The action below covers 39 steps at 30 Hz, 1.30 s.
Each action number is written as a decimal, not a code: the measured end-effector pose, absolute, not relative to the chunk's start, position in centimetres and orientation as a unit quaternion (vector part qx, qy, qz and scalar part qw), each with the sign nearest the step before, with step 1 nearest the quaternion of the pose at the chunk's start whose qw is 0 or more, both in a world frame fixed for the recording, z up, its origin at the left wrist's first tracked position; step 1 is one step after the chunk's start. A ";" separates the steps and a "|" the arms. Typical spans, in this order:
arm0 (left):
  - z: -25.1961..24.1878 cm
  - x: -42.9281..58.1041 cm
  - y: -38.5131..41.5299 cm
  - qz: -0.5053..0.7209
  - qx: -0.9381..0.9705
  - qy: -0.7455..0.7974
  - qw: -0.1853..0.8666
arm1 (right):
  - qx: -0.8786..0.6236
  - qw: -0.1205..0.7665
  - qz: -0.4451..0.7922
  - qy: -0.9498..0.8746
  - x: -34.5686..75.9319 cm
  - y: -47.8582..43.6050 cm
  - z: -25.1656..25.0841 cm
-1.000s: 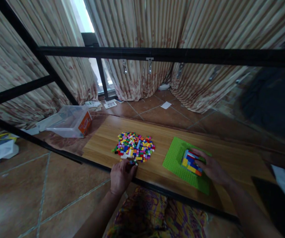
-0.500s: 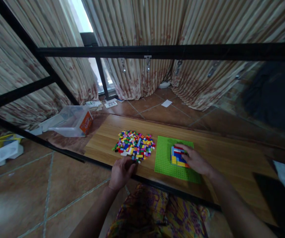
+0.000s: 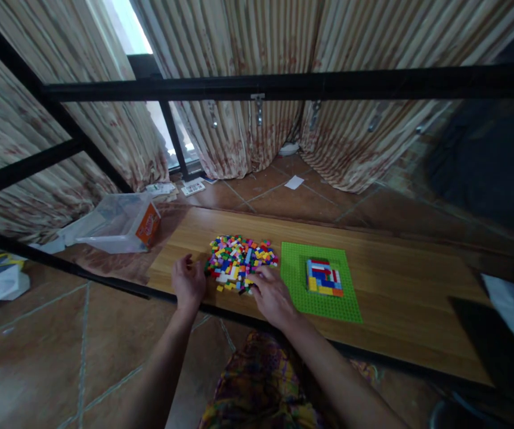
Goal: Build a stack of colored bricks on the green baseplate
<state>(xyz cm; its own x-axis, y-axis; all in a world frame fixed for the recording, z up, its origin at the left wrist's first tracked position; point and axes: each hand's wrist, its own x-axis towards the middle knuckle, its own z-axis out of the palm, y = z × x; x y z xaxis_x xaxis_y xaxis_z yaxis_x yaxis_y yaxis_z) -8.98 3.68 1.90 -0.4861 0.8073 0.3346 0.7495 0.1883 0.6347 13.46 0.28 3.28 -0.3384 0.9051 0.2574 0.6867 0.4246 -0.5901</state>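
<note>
A heap of small mixed-colour toy bricks point(image 3: 234, 256) lies on the wooden board. At its left edge is my left hand point(image 3: 188, 283), fingers loosely bent and apart, with no brick visible in it. My right hand point(image 3: 273, 298) is at the heap's front right, its bent fingertips among the loose bricks; no held brick can be made out. On the right, a green baseplate point(image 3: 293, 286) carries a low, roughly square brick build point(image 3: 324, 279) in blue, red, white, yellow and orange. Neither hand touches the plate.
A clear plastic bin point(image 3: 116, 223) with an orange label stands left of the wooden board point(image 3: 400, 298). A black metal rail point(image 3: 239, 86) crosses beyond it. Papers lie on the tiled floor, and a dark flat panel point(image 3: 476, 339) is at the right end.
My right hand has left the brick build and moved left to the heap. My left hand has shifted left and away from the front of the heap. The view has moved slightly.
</note>
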 end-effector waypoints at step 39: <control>1.5 -9.8 5.8 0.266 0.519 0.812 0.026 | -0.658 0.373 0.170 -0.631 31.5 1.0 3.3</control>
